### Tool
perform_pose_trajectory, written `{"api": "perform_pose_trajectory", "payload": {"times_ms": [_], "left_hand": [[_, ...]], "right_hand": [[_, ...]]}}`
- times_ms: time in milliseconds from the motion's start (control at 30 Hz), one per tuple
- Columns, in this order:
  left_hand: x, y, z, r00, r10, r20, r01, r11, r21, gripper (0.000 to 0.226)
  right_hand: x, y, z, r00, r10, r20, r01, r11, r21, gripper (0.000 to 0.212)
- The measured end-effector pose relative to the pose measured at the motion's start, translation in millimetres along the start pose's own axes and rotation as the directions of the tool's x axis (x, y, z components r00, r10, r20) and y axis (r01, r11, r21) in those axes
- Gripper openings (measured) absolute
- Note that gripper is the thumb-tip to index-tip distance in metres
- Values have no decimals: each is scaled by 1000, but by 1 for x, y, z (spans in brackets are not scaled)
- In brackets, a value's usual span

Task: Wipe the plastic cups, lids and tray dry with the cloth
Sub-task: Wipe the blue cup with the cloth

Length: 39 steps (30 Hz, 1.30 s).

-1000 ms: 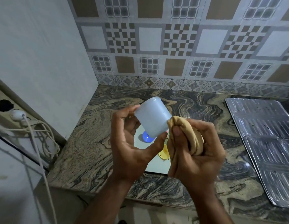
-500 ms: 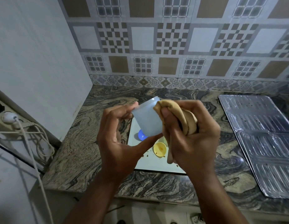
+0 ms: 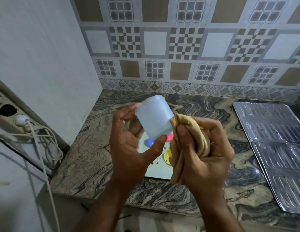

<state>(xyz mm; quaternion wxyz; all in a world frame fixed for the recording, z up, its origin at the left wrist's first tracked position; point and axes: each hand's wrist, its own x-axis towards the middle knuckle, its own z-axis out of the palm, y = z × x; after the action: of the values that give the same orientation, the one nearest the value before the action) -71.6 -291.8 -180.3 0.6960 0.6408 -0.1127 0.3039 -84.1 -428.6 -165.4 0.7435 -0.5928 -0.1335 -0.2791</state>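
Observation:
My left hand (image 3: 129, 153) holds a pale blue plastic cup (image 3: 154, 117) between thumb and fingers, tilted with its closed base up and to the left. My right hand (image 3: 204, 158) grips a bunched tan cloth (image 3: 194, 136) that touches the cup's lower right side near the rim. Below the hands lies a white tray (image 3: 156, 171) on the counter, mostly hidden. On it show parts of a blue lid (image 3: 150, 142), a pink lid (image 3: 169, 137) and a yellow lid (image 3: 167, 156), with brown specks beside them.
A marble-patterned counter (image 3: 89, 156) runs to the tiled back wall. A ribbed foil sheet (image 3: 276, 148) covers the right side. At the left, a socket strip with a white plug (image 3: 20, 119) and loose cables (image 3: 45, 148) hangs by the counter's edge.
The cloth has slid from the cup's upper side down to its lower right near the rim. The cup's base has tipped up and left. A pink lid now shows beneath.

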Motion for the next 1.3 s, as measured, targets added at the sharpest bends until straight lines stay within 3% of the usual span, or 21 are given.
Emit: {"api": "perform_pose_trajectory", "payload": {"times_ms": [133, 233, 367, 567, 667, 767, 833, 967, 1133, 1300], "left_hand": [[4, -3, -7, 1000, -4, -8, 6, 991, 134, 71], [6, -5, -9, 997, 73, -23, -62, 949, 310, 69], [2, -5, -3, 989, 148, 25, -146, 908, 393, 71], [7, -1, -7, 969, 220, 114, -246, 903, 352, 68], [3, -1, -5, 982, 162, 94, -183, 941, 285, 70], [0, -3, 0, 999, 47, -14, -44, 987, 157, 71], [0, -2, 4, 998, 28, -60, -22, 995, 99, 75], [0, -3, 6, 1000, 5, 23, -6, 999, 43, 74], [7, -10, -7, 993, 112, 42, -120, 940, 319, 71], [4, -5, -4, 972, 192, 136, -232, 886, 402, 65]], "right_hand": [[1, 2, -5, 997, -66, 48, 72, 989, -127, 22], [1, 2, -11, 992, -116, 52, 124, 967, -223, 19], [6, 0, -8, 979, -178, 99, 202, 917, -343, 18], [36, -1, -3, 1000, -16, 8, 18, 976, -217, 12], [50, 2, -7, 998, 59, 23, -56, 992, -109, 9], [39, 0, -12, 999, 45, 3, -45, 998, -43, 9], [22, -1, -12, 1000, -6, 12, 7, 999, -37, 12], [-1, 2, -6, 1000, -15, -17, 15, 1000, 9, 26], [3, 6, -18, 997, -71, -7, 69, 988, -138, 18], [7, 2, -15, 997, -77, 23, 80, 966, -247, 17]]}}
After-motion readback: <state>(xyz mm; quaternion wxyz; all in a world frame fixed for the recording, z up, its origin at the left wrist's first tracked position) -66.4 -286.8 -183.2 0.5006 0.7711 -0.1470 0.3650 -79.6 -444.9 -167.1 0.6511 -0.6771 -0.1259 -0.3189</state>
